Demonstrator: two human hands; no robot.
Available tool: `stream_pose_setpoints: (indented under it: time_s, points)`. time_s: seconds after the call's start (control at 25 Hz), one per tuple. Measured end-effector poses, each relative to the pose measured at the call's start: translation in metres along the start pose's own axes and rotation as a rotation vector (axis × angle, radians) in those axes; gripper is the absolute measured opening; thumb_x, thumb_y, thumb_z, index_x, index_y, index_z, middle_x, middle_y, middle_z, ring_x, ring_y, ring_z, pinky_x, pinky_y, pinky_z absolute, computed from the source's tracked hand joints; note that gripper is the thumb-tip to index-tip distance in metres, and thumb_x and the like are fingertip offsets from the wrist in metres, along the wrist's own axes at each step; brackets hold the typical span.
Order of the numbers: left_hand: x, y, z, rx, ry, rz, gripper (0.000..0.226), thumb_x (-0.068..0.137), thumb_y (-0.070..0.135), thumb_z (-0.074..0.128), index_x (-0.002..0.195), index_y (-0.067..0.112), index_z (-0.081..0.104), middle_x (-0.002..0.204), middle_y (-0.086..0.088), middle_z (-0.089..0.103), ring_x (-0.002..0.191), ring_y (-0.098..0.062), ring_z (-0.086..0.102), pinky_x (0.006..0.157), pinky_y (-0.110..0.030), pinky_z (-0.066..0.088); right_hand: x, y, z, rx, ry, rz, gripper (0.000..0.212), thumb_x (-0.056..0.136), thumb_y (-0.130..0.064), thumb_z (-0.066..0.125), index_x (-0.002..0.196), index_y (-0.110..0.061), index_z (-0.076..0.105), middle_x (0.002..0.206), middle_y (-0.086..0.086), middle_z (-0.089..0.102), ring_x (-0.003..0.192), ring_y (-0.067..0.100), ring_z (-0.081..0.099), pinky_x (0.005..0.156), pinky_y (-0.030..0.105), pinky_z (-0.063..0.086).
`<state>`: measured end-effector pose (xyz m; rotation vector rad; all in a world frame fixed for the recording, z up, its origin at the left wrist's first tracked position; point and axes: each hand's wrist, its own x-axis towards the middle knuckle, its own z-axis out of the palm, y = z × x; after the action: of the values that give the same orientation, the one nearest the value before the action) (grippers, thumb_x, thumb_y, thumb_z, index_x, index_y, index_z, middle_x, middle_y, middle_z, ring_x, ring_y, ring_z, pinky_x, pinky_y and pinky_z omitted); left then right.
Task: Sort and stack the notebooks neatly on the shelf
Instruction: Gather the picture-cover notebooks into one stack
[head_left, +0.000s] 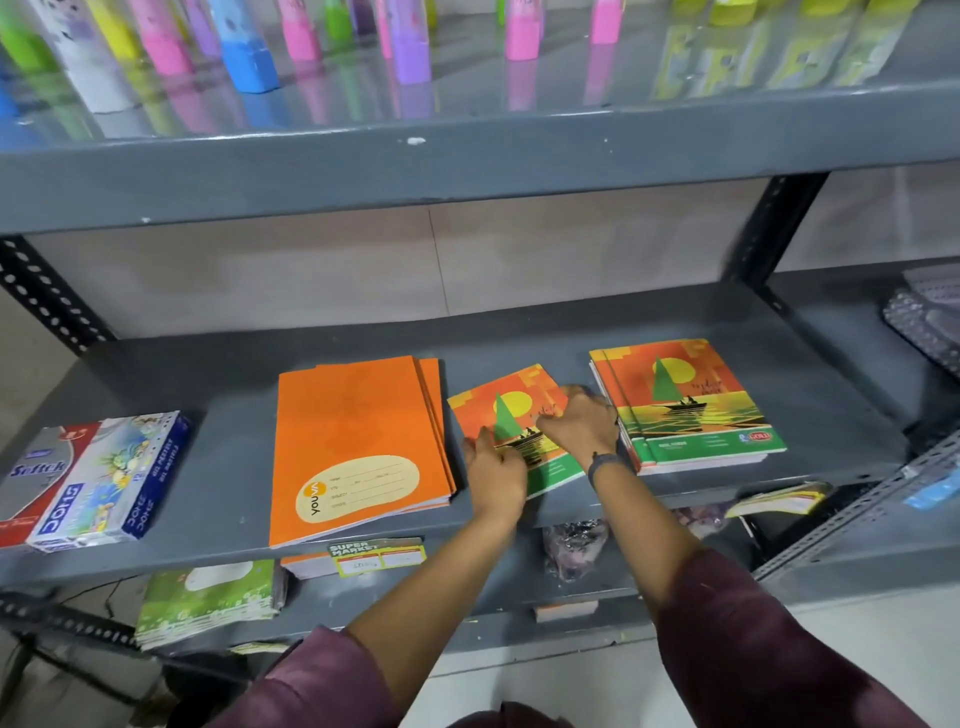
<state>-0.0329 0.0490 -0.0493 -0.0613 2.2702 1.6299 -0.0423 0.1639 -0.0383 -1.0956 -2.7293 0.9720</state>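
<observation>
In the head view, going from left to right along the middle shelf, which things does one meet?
Pastel boxes → orange notebooks → left hand → tilted sailboat notebook → right hand → sailboat notebook stack.

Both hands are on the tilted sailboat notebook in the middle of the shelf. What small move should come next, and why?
Probably turn the tilted sailboat notebook square and slide it right onto the sailboat stack. The left hand and right hand both rest on it, it lies askew between the orange stack and that stack, and its cover matches the stack on the right.
</observation>
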Motion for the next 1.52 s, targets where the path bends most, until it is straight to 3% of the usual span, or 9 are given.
stream_pose_setpoints:
  time_s: [0.16, 0.36, 0.52, 0.84, 0.96, 1.08, 1.2, 1.28, 1.52]
  points:
    - [0.000, 0.011, 0.004, -0.448, 0.197, -0.164, 0.041, 0.094, 0.014, 0.043, 0.134, 0.008, 0.042, 0.128, -0.008, 0.052, 0.124, -0.030, 0.046, 0.101, -0.033, 0.036, 0.011, -0.013, -0.015, 0.248, -0.069, 0.027, 0.052, 0.077, -0.031, 0.070, 0.126, -0.016, 0.056, 0.130, 0.014, 0.058, 0.114, 0.032, 0.059, 0.095, 0.038, 0.050]
    - [0.009, 0.039, 0.031, -0.778, 0.195, -0.160, 0.036, 0.090, -0.001, 0.039, 0.125, 0.002, 0.048, 0.131, -0.021, 0.056, 0.117, -0.031, 0.054, 0.110, -0.045, 0.036, 0.020, 0.002, -0.058, 0.250, 0.202, -0.031, 0.036, 0.083, -0.027, 0.062, 0.116, -0.016, 0.060, 0.117, 0.015, 0.063, 0.114, 0.032, 0.055, 0.094, 0.042, 0.050]
    - [0.014, 0.068, 0.082, -0.730, 0.044, -0.106, 0.031, 0.089, -0.003, 0.040, 0.115, 0.002, 0.055, 0.118, -0.020, 0.060, 0.100, -0.025, 0.054, 0.102, -0.040, 0.041, 0.029, 0.052, -0.105, 0.247, 0.360, 0.070, 0.034, 0.084, -0.025, 0.058, 0.115, -0.012, 0.062, 0.115, 0.019, 0.064, 0.112, 0.037, 0.056, 0.094, 0.040, 0.048]
    - [0.010, 0.059, 0.130, -0.407, -0.035, -0.047, 0.027, 0.093, 0.007, 0.041, 0.116, 0.001, 0.054, 0.108, -0.012, 0.059, 0.097, -0.020, 0.051, 0.094, -0.035, 0.042, 0.045, 0.125, -0.128, 0.262, 0.269, 0.228, 0.048, 0.087, -0.039, 0.057, 0.128, -0.014, 0.054, 0.130, 0.017, 0.058, 0.122, 0.037, 0.052, 0.104, 0.046, 0.042]
    - [0.022, 0.062, 0.120, -0.404, 0.029, -0.148, 0.019, 0.094, 0.017, 0.041, 0.102, 0.008, 0.057, 0.095, -0.006, 0.058, 0.088, -0.017, 0.046, 0.087, -0.033, 0.043, 0.057, 0.137, -0.148, 0.527, 0.207, 0.244, 0.034, 0.092, -0.039, 0.053, 0.095, -0.007, 0.064, 0.090, 0.009, 0.069, 0.087, 0.028, 0.061, 0.084, 0.033, 0.045]
    - [0.034, 0.074, 0.122, -0.444, -0.212, -0.250, 0.033, 0.096, 0.041, 0.033, 0.105, 0.020, 0.057, 0.105, 0.002, 0.060, 0.091, -0.016, 0.056, 0.088, -0.029, 0.039, 0.059, 0.139, -0.161, 0.614, 0.037, 0.158, 0.043, 0.097, -0.039, 0.045, 0.060, -0.015, 0.047, 0.039, -0.012, 0.056, 0.050, 0.014, 0.049, 0.056, 0.028, 0.036]
    - [0.038, 0.077, 0.132, -0.449, -0.412, -0.274, 0.049, 0.091, 0.054, 0.031, 0.104, 0.017, 0.061, 0.100, -0.002, 0.065, 0.079, -0.015, 0.062, 0.072, -0.029, 0.047, 0.062, 0.130, -0.146, 0.496, -0.082, 0.051, 0.037, 0.096, -0.042, 0.046, 0.089, -0.010, 0.064, 0.095, 0.009, 0.069, 0.093, 0.022, 0.062, 0.082, 0.034, 0.044]
    - [0.037, 0.079, 0.133, -0.379, -0.417, -0.254, 0.047, 0.090, 0.053, 0.036, 0.109, 0.016, 0.059, 0.095, -0.001, 0.066, 0.078, -0.014, 0.063, 0.067, -0.027, 0.046, 0.061, 0.125, -0.139, 0.412, -0.060, 0.038, 0.038, 0.089, -0.051, 0.052, 0.074, -0.016, 0.057, 0.088, 0.008, 0.061, 0.088, 0.024, 0.055, 0.079, 0.033, 0.040]
    - [0.029, 0.065, 0.102, 0.249, -0.725, -0.016, 0.081, 0.067, 0.026, 0.078, 0.134, 0.011, 0.035, 0.138, -0.001, 0.048, 0.123, -0.015, 0.046, 0.109, -0.026, 0.030, 0.054, 0.161, -0.158, 0.217, -0.460, -0.183, 0.041, 0.077, -0.034, 0.076, 0.114, -0.024, 0.061, 0.113, -0.007, 0.067, 0.109, 0.019, 0.062, 0.090, 0.027, 0.045]
